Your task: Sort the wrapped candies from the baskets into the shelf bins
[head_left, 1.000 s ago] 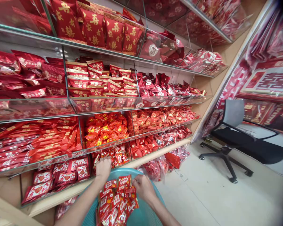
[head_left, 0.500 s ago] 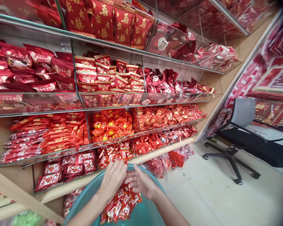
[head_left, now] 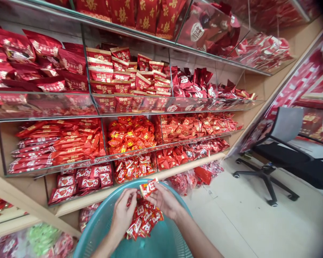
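Note:
A teal plastic basket [head_left: 174, 239] is below my hands, with a heap of small red candy packets [head_left: 144, 218] inside it. Between the thumb and fingers of my right hand [head_left: 165, 200] is one red-and-white candy packet [head_left: 148, 189], held above the heap near the far rim. Just left of it, my left hand [head_left: 123, 210] is curled with thumb and fingers nearly together. Bits of red show at its fingertips, but whether it grips a packet is hidden.
Glass-fronted shelves [head_left: 140, 113] full of red packets rise ahead. Under the lowest shelf lie plastic bags of red goods [head_left: 181, 182]. A wheeled office chair [head_left: 280, 150] stands on the tiled floor to the right. A wooden bar [head_left: 29, 206] slants at lower left.
My hands, close together over the heap before, have moved apart slightly. A single packet now shows upright in my right hand. The view has shifted, and more of the basket shows.

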`<state>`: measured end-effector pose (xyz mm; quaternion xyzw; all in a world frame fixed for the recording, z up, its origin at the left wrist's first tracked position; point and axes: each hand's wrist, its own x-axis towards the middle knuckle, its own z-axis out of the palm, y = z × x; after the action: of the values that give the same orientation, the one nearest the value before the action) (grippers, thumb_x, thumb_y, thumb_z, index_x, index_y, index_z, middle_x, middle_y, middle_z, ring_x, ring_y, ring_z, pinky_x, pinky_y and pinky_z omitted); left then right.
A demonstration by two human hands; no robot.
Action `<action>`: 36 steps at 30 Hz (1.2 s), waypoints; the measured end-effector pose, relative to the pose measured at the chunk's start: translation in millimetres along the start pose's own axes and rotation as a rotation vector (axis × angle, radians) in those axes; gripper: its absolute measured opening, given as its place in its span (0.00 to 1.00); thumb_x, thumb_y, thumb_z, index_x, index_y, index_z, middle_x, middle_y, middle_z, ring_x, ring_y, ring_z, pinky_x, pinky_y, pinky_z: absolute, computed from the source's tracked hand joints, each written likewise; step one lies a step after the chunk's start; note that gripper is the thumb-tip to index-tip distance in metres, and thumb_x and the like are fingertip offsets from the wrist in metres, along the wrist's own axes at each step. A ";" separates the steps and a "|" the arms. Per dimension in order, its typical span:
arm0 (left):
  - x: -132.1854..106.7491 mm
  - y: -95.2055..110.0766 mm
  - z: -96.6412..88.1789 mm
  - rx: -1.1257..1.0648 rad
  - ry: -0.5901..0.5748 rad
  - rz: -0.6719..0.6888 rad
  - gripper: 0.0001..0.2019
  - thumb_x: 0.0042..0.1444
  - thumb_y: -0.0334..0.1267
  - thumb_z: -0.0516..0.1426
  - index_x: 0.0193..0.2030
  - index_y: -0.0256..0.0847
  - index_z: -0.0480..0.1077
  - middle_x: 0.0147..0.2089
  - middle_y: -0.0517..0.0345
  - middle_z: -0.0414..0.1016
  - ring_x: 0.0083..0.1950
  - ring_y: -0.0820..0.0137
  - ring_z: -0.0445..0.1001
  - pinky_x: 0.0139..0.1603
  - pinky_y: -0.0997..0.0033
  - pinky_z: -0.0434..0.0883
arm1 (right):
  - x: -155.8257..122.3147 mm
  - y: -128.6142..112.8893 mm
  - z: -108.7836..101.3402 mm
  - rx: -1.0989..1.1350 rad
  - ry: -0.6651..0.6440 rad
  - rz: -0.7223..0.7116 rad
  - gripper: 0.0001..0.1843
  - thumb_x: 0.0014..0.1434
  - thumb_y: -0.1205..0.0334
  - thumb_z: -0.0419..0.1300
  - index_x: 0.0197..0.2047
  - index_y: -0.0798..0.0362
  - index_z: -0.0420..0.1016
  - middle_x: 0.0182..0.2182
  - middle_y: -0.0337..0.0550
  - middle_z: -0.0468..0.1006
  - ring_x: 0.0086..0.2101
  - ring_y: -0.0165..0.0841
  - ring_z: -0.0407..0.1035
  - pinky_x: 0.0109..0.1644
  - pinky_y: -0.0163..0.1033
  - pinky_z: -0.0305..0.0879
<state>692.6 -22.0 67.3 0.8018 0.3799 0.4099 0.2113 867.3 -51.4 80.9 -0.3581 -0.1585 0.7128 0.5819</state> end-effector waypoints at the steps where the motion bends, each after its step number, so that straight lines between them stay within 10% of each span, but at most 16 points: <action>1: -1.2 -0.3 2.7 -0.099 0.022 -0.121 0.11 0.59 0.40 0.49 0.42 0.41 0.69 0.40 0.55 0.74 0.42 0.69 0.72 0.43 0.71 0.67 | 0.6 0.1 1.5 0.018 0.007 -0.005 0.18 0.53 0.55 0.63 0.44 0.57 0.71 0.32 0.44 0.79 0.32 0.29 0.73 0.41 0.36 0.69; 12: 1.6 25.7 15.1 -0.738 0.061 -0.747 0.23 0.48 0.58 0.54 0.34 0.36 0.72 0.27 0.55 0.75 0.28 0.69 0.72 0.28 0.72 0.67 | 4.0 12.5 10.8 -0.049 0.038 -0.062 0.19 0.52 0.50 0.63 0.43 0.52 0.73 0.32 0.40 0.76 0.29 0.27 0.68 0.33 0.32 0.66; 25: -4.1 30.5 6.3 -0.918 0.078 -0.828 0.20 0.43 0.52 0.61 0.38 0.38 0.74 0.33 0.58 0.77 0.31 0.70 0.74 0.28 0.75 0.70 | -4.8 23.4 9.3 -0.244 -0.068 -0.011 0.22 0.51 0.46 0.62 0.44 0.52 0.74 0.33 0.42 0.77 0.30 0.28 0.69 0.32 0.32 0.63; 36: -12.1 13.4 12.4 -0.616 0.087 -0.670 0.21 0.49 0.53 0.56 0.40 0.40 0.77 0.33 0.58 0.79 0.34 0.67 0.74 0.36 0.73 0.70 | -1.7 20.0 7.0 -0.272 0.075 -0.188 0.19 0.47 0.49 0.65 0.39 0.53 0.79 0.30 0.42 0.78 0.29 0.29 0.67 0.35 0.34 0.63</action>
<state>704.0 -40.2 62.8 0.5165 0.4871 0.4463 0.5448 848.3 -57.2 73.5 -0.4434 -0.2644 0.6132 0.5978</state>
